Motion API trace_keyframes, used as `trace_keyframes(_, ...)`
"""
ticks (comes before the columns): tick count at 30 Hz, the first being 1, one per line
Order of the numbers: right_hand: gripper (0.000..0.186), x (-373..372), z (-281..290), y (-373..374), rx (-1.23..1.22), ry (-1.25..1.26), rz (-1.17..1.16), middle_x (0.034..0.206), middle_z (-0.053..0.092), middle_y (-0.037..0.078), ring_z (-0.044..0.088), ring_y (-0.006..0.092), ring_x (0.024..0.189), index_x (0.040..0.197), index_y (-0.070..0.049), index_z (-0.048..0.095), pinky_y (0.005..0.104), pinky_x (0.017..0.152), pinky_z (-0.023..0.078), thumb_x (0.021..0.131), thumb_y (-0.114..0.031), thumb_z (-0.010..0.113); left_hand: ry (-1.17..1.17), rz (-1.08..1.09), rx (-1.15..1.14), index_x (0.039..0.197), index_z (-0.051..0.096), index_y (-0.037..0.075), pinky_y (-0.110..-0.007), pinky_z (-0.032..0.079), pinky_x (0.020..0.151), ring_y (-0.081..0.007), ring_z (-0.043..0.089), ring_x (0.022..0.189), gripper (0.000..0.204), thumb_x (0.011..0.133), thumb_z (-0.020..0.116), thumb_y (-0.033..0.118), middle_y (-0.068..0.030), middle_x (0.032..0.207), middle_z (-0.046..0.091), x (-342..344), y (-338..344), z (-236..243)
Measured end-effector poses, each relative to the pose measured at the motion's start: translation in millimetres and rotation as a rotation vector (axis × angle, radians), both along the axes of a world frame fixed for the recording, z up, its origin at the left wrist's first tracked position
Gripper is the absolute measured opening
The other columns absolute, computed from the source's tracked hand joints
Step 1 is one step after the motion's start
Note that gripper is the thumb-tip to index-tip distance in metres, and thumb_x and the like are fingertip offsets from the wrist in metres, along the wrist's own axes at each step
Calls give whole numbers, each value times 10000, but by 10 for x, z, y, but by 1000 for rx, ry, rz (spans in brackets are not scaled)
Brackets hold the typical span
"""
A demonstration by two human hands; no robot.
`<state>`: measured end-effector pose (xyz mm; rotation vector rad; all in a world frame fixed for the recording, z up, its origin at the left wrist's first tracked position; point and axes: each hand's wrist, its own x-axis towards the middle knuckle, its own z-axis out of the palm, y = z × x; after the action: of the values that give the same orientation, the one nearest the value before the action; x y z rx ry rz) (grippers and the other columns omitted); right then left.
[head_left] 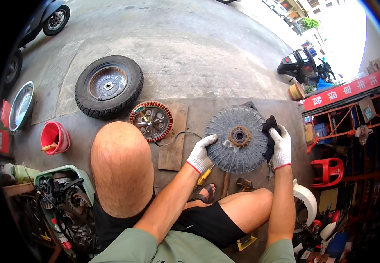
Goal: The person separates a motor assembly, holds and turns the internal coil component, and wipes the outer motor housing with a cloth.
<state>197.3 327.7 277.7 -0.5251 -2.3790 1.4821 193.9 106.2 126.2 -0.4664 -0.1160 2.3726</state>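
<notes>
Just beyond the lap, one grey ribbed disc (236,153) is held with its rusty hub (239,136) faced up toward the wearer. Its left edge is gripped by the gloved left hand (202,153), the thumb laid over the ribs; the fingers behind cannot be seen. By the gloved right hand (282,147), one black cloth (269,136) is clasped against the opposite rim. The two hands are kept well apart, presumably so that the disc is balanced from both sides while its face is left in full sight. Whether any of its weight is borne from below cannot be told.

One coil-ringed stator (151,122) is laid partly over one wooden board (172,153), perhaps so that it is kept off the floor; one cable is led from it toward the disc. Past it, one tyred wheel (108,85) is laid flat, probably so that it cannot roll. Below the disc, one yellow-handled screwdriver (204,176) and one drill-like tool (244,184) are placed, seemingly for easy reach. At the left, one red bucket (55,139), one metal basin (22,106) and one green crate (76,170) of uncounted metal parts are seen.
</notes>
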Motion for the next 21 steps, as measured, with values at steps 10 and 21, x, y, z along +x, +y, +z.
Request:
trace_keyframes(10,300,-20,-64,32,78,48,42,1049,676,85,635,154,920,1181,55,626,289,856,512,899,-41,658,41,18,11,1248,577,7,-546,480,1034,-346,642,1101,389,882,641,122,-172,1218,657,9,29,-88)
trace_keyframes(21,289,-16,-51,-5,67,73,53,1042,676,86,626,150,922,1168,61,626,285,868,501,896,-33,644,90,46,15,1303,532,-5,-538,481,1044,-345,633,1125,422,908,622,112,-186,1259,632,17,13,-85)
